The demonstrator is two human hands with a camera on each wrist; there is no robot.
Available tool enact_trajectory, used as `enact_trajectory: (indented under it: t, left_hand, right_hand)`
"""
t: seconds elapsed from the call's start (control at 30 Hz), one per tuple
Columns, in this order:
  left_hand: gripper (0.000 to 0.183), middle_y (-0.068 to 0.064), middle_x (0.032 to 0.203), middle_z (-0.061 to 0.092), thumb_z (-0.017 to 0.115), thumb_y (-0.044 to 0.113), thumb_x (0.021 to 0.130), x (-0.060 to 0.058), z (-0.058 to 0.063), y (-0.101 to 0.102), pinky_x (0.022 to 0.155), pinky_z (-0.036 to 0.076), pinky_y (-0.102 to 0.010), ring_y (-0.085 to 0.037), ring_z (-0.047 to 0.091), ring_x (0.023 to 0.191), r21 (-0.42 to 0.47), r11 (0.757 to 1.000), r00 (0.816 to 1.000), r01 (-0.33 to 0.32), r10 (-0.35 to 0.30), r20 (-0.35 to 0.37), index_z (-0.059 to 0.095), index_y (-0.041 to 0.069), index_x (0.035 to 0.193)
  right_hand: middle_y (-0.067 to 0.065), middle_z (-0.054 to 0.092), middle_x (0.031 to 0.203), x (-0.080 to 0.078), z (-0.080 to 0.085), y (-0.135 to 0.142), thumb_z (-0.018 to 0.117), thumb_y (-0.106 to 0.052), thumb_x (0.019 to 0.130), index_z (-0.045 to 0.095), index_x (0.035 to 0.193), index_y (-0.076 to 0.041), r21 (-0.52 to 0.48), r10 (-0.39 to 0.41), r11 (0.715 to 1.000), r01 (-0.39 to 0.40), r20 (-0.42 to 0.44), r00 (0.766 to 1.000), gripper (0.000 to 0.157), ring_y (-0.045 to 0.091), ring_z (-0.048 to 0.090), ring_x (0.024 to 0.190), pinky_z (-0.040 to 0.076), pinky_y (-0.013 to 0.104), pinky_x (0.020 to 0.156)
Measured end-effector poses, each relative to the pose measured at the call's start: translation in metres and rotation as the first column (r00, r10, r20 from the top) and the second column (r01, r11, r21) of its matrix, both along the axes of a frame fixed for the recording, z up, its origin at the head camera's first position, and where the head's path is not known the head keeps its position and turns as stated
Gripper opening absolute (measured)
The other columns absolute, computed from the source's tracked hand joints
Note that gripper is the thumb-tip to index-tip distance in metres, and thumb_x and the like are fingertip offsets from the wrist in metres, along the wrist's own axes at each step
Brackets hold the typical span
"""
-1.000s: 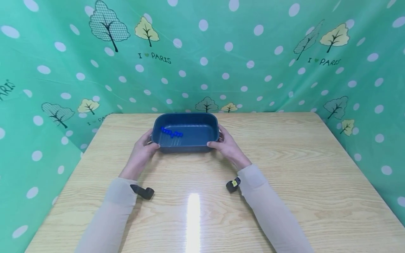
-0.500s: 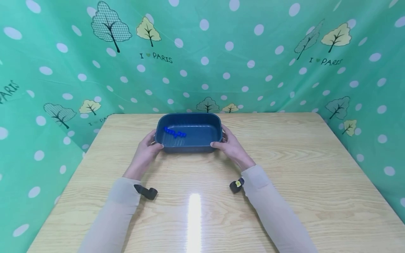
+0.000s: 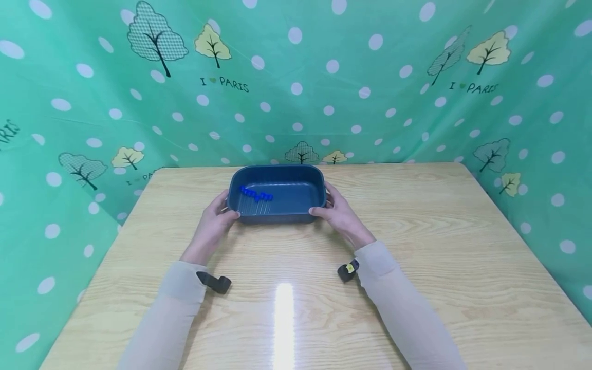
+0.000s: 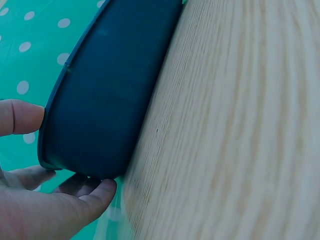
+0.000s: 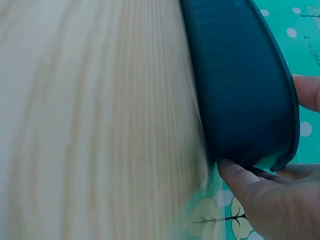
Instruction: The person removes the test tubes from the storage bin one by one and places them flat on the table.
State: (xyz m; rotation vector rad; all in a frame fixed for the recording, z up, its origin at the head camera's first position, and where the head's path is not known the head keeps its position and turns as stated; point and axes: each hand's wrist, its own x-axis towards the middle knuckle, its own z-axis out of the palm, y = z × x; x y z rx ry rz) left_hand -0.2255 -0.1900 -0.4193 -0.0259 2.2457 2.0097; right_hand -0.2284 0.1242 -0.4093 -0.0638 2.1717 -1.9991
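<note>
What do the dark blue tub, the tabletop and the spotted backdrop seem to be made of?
Dark blue tub: probably plastic, smooth with a soft sheen; the even colour and thin rim suggest it.
Tabletop: wood or wood-look laminate, glossy; it shows grain and a bright reflected streak.
Spotted backdrop: thin cloth or plastic sheeting, slightly shiny; soft creases leave it open.

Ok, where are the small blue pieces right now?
In the head view, the small blue pieces lie inside the dark blue basin, toward its left end, nearer the left hand.
</note>
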Motion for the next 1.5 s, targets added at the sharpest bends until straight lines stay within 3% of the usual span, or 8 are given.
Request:
enact_trajectory:
  t: [0.63,1.5]
  left_hand:
    - [0.079,-0.017,0.152,0.028,0.057,0.003,0.086,0.001,-0.002,0.009,0.111,0.033,-0.04,-0.03,0.033,0.136,0.012,1.0,1.0,0.024,-0.023,-0.006,0.019,0.017,0.153]
    - [0.079,-0.017,0.149,0.033,0.06,0.001,0.085,-0.002,0.0,0.024,0.108,0.038,-0.04,-0.03,0.036,0.134,0.025,0.999,0.999,0.032,-0.032,-0.005,0.023,0.017,0.153]
  right_hand:
    - [0.019,0.024,0.153,0.002,0.001,0.011,0.068,-0.003,0.082,0.013,0.154,-0.016,0.055,-0.003,0.998,0.003,-0.003,1.0,0.092,0.033,0.033,0.137,0.042,0.038,0.104]
    - [0.022,0.022,0.153,0.005,0.001,0.027,0.067,-0.003,0.082,0.01,0.154,-0.013,0.044,0.001,0.999,0.0,-0.025,1.0,0.092,0.035,0.032,0.137,0.04,0.041,0.105]
